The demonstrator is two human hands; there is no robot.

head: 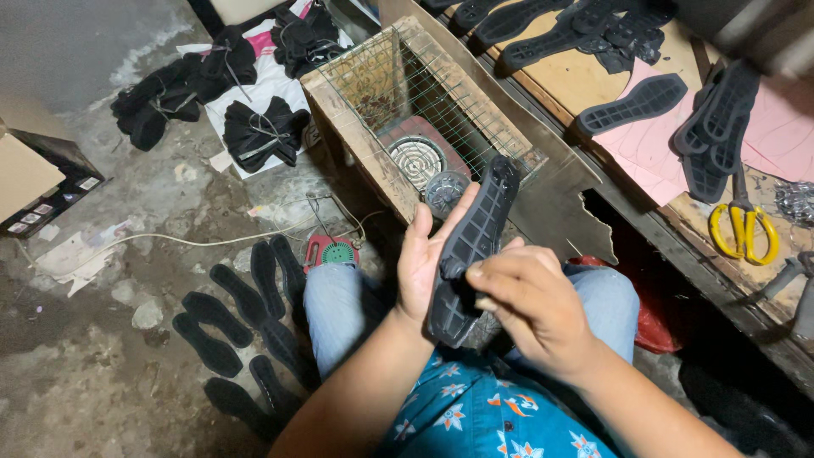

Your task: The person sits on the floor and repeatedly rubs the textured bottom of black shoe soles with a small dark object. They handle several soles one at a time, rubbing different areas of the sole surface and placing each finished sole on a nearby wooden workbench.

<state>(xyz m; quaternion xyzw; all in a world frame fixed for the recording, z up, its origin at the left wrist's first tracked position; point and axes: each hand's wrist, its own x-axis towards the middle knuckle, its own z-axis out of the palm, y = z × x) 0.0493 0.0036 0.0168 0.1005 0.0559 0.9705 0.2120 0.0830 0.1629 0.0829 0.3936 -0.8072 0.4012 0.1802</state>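
Both hands are up over the person's lap, and they share one black rubber shoe sole [471, 250]. Left hand [421, 263] is curled under the sole, with the thumb on one side and the fingers on the other side, so it grips the sole tight. Right hand [530, 301] sits on the low end of the sole, fingers bent down onto it, and it looks like it is pinching something small and light in colour against the sole. What that small thing is, I cannot tell. The sole stands up and leans a bit, bumpy side toward us, with its top end pointing away from the hands.

Just past the hands is a wooden box [356, 127] with a wire grid on top. Inside it sits a round heater coil [415, 159].

Off to the left of the left hand, more flat black soles [246, 318] lie on the dirty floor [110, 339]. A small red and green thing [332, 252] lies near them.

Off to the right of the right hand is a work table [585, 80] with more black soles [632, 106] on it, and yellow scissors [744, 227] too.

Below the hands you can see blue jeans [335, 305] and a blue shirt with flowers [475, 411].
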